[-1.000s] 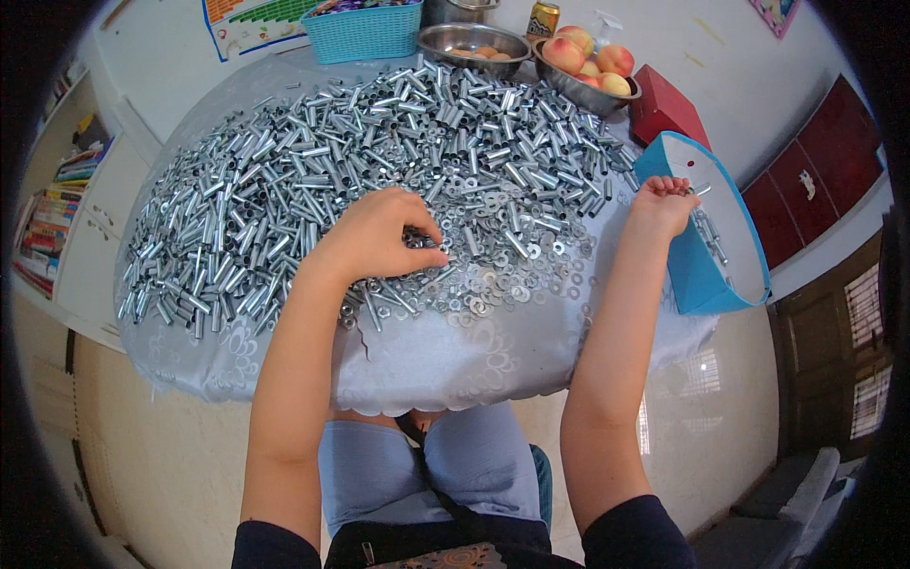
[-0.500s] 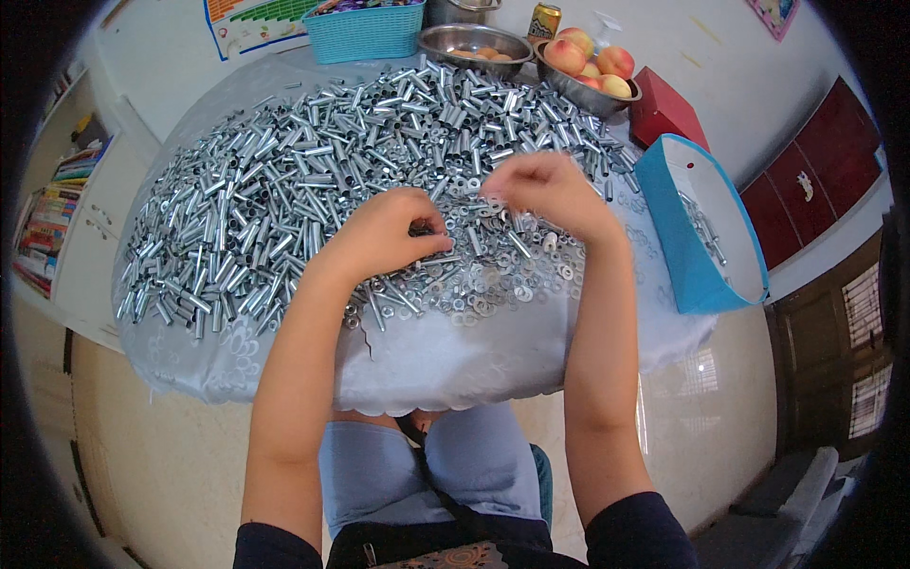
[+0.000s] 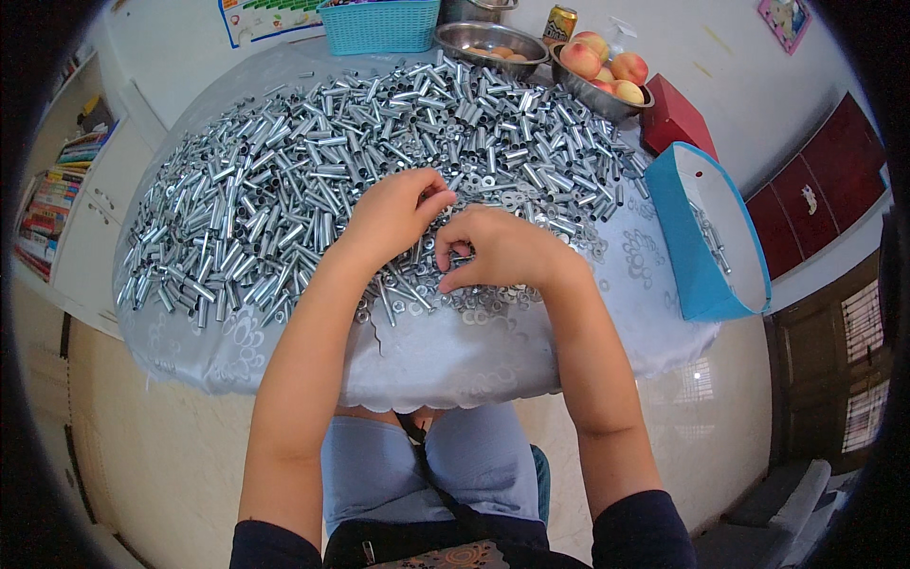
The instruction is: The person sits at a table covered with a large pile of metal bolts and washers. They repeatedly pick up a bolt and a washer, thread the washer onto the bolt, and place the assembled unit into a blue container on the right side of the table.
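Note:
A wide heap of shiny metal tubes (image 3: 284, 180) is spread over the table, with flat washers (image 3: 479, 302) and a few nuts and bolts at its near side. My left hand (image 3: 393, 216) is over the middle of the heap, its thumb and fingers closed in a pinch; whatever lies between them is too small to make out. Just right of it and a little nearer, my right hand (image 3: 502, 248) reaches down to the washers. Its fingers are bent, and a gap shows between thumb and forefinger. Some washers are hidden under the right hand.
A blue fabric box (image 3: 671, 237) with several long metal pieces in it stands at the right edge. Along the back are a turquoise basket (image 3: 379, 27), a metal bowl of eggs (image 3: 450, 40), a bowl of peaches (image 3: 607, 98), a can (image 3: 560, 23) and a red box (image 3: 678, 119).
My right hand has come left and nearer, down to the washers beside my left hand. My left hand has shifted slightly right and away from me. The view has tilted a little.

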Tool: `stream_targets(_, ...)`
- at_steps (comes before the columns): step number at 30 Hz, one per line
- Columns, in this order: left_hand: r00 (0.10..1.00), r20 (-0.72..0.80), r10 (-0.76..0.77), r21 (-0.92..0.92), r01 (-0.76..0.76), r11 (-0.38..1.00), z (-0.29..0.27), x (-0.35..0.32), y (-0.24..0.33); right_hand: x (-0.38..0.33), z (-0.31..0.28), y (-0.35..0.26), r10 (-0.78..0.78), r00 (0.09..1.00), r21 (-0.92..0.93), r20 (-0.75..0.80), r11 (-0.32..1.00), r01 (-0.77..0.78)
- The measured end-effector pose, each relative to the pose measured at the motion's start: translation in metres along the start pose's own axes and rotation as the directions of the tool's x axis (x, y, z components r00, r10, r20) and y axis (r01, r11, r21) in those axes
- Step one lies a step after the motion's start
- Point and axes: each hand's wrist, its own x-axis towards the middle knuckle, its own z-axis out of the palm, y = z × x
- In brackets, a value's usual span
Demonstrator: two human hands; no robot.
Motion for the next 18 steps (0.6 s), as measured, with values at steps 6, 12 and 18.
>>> stream_targets(6, 0.999, -0.054, -0.006, 0.084, 0.011, 0.996, 0.0007, -0.0006, 0.0017, 0.0007, 0.0076, -0.0052, -0.137, 0.988, -0.106, -0.078, 0.986, 0.128)
stream_targets(12, 0.998, -0.062, -0.008, 0.110, 0.015, 0.994, 0.0008, -0.0012, 0.0027, 0.0014, 0.0080, -0.0054, -0.080, 0.996, -0.067, -0.027, 0.995, 0.078)
stream_targets(18, 0.998, -0.060, -0.001, 0.119, 0.009, 0.993, 0.0014, -0.0014, 0.0038, -0.0030, 0.0049, 0.0034, -0.017, 1.000, 0.002, -0.026, 1.000, 0.017)
